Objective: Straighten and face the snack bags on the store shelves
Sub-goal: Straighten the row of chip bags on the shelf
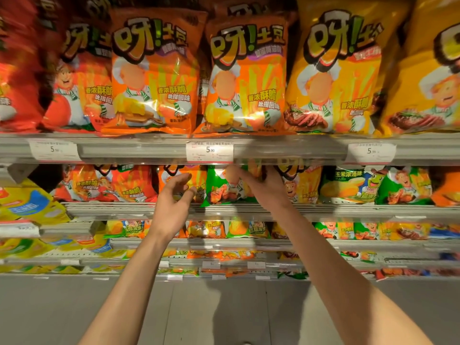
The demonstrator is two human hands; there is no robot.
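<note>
A green snack bag stands tilted on the second shelf, between an orange bag on its left and a yellow bag on its right. My right hand reaches in at the green bag's upper right, fingers on its top; whether they curl round it is hidden. My left hand hovers in front of the orange bag with fingers loosely spread and nothing in them. On the top shelf stand large orange bags facing forward.
Red bags fill the top shelf's left, yellow bags its right. Price tags hang on the top shelf rail. Lower shelves hold more small bags. Grey floor lies below.
</note>
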